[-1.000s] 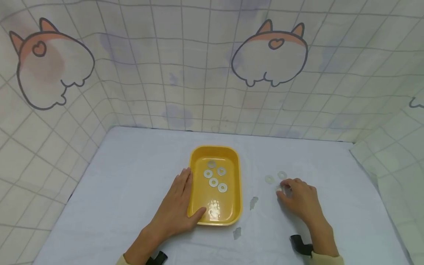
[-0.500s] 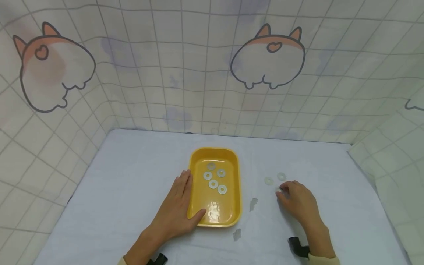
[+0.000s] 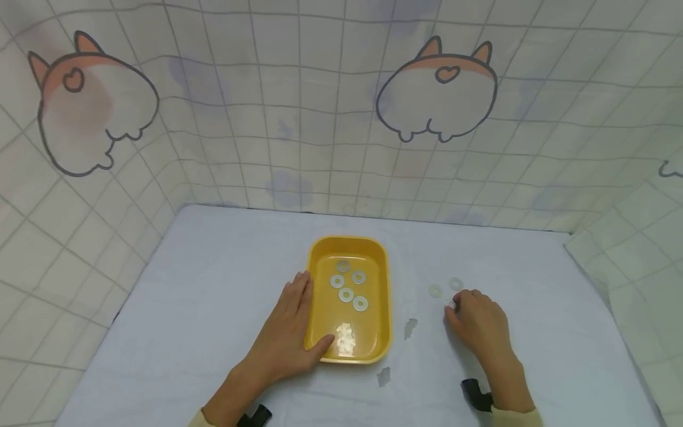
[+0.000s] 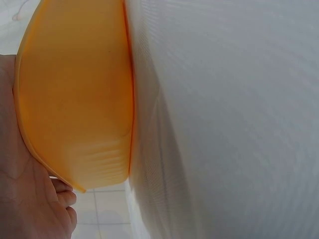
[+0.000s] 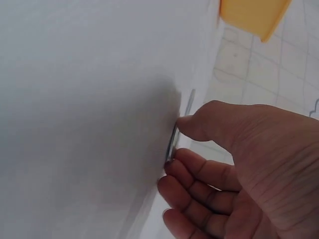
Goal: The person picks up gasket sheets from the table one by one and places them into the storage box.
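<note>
"What is the left hand point(image 3: 285, 335) doing?"

"It lies along the left side of the yellow tray point(image 3: 368, 332), fingers straight and the thumb over the near edge. It rests on the tray rather than clenching it. The left wrist view shows the palm against the rim."

"And the right hand point(image 3: 482, 326)?"

"That one is to the right of the tray, well apart from it, low over the white tablecloth point(image 3: 229, 255). Thumb and fingertips pinch a single washer point(image 5: 172, 144) by its edges; the right wrist view shows it nearly edge-on. Whether it is clear of the cloth I can't say for certain, because the fingers cover part of it."

"Any others?"

"Five washers point(image 3: 342, 296) lie flat in the far half of the tray, near one another. Two loose washers point(image 3: 435, 291) are on the cloth, just beyond the right fingertips."

"What else is on the table?"

"Two ragged grey patches point(image 3: 410, 328) between the tray and the right hand (the nearer one sits by the tray's corner). A black piece point(image 3: 476, 395) shows beside the right wrist, and behind everything hangs a gridded curtain point(image 3: 320, 118) with cartoon animals seen from the rear."
</note>
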Demonstrator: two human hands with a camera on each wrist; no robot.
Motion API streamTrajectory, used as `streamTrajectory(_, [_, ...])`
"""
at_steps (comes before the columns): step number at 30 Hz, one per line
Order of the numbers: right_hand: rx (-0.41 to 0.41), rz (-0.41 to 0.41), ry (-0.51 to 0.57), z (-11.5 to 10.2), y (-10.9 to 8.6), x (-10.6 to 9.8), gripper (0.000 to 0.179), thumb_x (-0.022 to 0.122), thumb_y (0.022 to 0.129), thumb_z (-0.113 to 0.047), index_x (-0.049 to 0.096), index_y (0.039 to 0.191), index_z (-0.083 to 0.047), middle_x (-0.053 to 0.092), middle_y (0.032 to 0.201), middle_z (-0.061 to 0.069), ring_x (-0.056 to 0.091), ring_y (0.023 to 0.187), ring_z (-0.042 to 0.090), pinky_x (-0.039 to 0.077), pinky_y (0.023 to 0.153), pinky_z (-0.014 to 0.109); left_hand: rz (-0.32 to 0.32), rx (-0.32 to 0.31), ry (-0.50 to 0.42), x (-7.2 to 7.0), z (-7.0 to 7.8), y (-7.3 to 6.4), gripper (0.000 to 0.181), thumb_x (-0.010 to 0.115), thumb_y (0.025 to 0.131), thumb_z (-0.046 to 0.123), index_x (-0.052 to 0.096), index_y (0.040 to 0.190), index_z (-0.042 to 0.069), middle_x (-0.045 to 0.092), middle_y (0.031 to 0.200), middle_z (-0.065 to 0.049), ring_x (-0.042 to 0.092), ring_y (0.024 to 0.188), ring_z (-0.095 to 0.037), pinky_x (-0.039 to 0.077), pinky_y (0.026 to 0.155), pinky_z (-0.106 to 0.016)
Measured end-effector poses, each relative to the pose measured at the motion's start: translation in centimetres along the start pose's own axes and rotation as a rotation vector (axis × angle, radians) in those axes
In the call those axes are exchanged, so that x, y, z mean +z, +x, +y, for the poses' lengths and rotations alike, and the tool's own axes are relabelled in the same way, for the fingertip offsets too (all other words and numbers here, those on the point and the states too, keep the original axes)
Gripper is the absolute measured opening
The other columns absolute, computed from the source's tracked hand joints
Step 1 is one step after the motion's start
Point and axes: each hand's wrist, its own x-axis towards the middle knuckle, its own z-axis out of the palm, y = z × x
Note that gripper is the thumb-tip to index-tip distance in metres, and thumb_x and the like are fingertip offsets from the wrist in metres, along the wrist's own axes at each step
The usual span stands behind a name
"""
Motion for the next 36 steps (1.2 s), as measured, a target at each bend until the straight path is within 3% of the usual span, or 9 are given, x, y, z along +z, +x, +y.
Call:
streamTrajectory(6, [0.027, -0.044, -0.01, -0.3, 0.2, -0.4, 0.025, 0.073, 0.088, -0.014, 0.073, 0.098, 0.009, 0.07, 0.083, 0.018, 0.064, 0.07, 0.029, 0.056, 0.064, 0.047, -0.051, -0.025, -0.024, -0.2, 0.1, 0.1, 0.107, 0.063, 0.096, 0.06, 0.017, 0.166, -0.007, 0.014, 0.178, -0.019, 0.015, 0.167, -0.032, -0.007, 0.137, -0.028])
streamTrajectory(9, [0.041, -0.049, -0.022, -0.8, 0.5, -0.5, 0.02, 0.072, 0.086, -0.013, 0.072, 0.089, 0.007, 0.066, 0.076, 0.016, 0.058, 0.064, 0.026, 0.05, 0.056, 0.042, -0.089, -0.044, -0.028, -0.3, 0.1, 0.1, 0.107, 0.06, 0.098, 0.062, 0.014, 0.167, -0.005, 0.01, 0.179, -0.017, 0.011, 0.168, -0.029, -0.008, 0.137, -0.026])
streamTrajectory(14, [0.034, 0.007, -0.056, -1.7, 0.6, -0.3, 0.018, 0.071, 0.082, -0.007, 0.062, 0.07, 0.003, 0.055, 0.063, 0.012, 0.043, 0.057, 0.022, 0.034, 0.048, 0.033, -0.06, -0.027, -0.021, -0.3, 0.0, 0.2, 0.107, 0.062, 0.096, 0.061, 0.017, 0.166, -0.007, 0.014, 0.178, -0.019, 0.015, 0.167, -0.031, 0.0, 0.139, -0.032])
streamTrajectory(19, [0.085, 0.018, -0.026, -1.7, 0.6, 0.0, 0.017, 0.067, 0.078, -0.007, 0.057, 0.065, -0.001, 0.05, 0.061, 0.01, 0.04, 0.057, 0.021, 0.029, 0.048, 0.03, -0.072, -0.033, -0.025, -0.3, 0.0, 0.2, 0.107, 0.061, 0.096, 0.061, 0.016, 0.167, -0.006, 0.013, 0.179, -0.018, 0.014, 0.168, -0.031, 0.001, 0.139, -0.033])
streamTrajectory(22, [0.129, -0.001, -0.002, -1.7, 0.6, 0.1, 0.014, 0.067, 0.078, -0.011, 0.063, 0.072, 0.001, 0.055, 0.064, 0.011, 0.044, 0.058, 0.021, 0.033, 0.048, 0.03, -0.09, -0.04, -0.023, -0.3, 0.0, 0.1, 0.107, 0.06, 0.097, 0.062, 0.015, 0.167, -0.006, 0.011, 0.179, -0.018, 0.011, 0.168, -0.03, -0.005, 0.138, -0.03])
streamTrajectory(26, [0.151, -0.033, 0.029, -1.4, 0.6, 0.0, 0.022, 0.069, 0.08, -0.015, 0.071, 0.086, 0.005, 0.066, 0.072, 0.015, 0.054, 0.06, 0.022, 0.043, 0.05, 0.032, -0.066, -0.029, -0.018, -0.4, 0.0, 0.1, 0.107, 0.062, 0.096, 0.06, 0.017, 0.166, -0.007, 0.014, 0.178, -0.02, 0.014, 0.168, -0.031, -0.007, 0.137, -0.027])
streamTrajectory(31, [0.156, -0.078, 0.065, -0.9, 0.7, -0.3, 0.025, 0.072, 0.081, -0.018, 0.076, 0.093, 0.004, 0.074, 0.082, 0.016, 0.061, 0.064, 0.023, 0.05, 0.053, 0.035, -0.024, -0.014, -0.021, -0.4, 0.1, 0.1, 0.107, 0.066, 0.094, 0.059, 0.021, 0.165, -0.009, 0.02, 0.176, -0.022, 0.021, 0.166, -0.035, 0.005, 0.139, -0.035])
streamTrajectory(36, [0.156, -0.122, 0.074, -0.4, 0.7, -0.5, 0.03, 0.073, 0.082, -0.021, 0.077, 0.099, 0.003, 0.077, 0.09, 0.017, 0.065, 0.07, 0.023, 0.056, 0.058, 0.04, -0.029, -0.016, -0.025, -0.2, 0.1, 0.1, 0.107, 0.065, 0.095, 0.059, 0.02, 0.165, -0.008, 0.019, 0.177, -0.021, 0.021, 0.166, -0.035, 0.015, 0.138, -0.043])
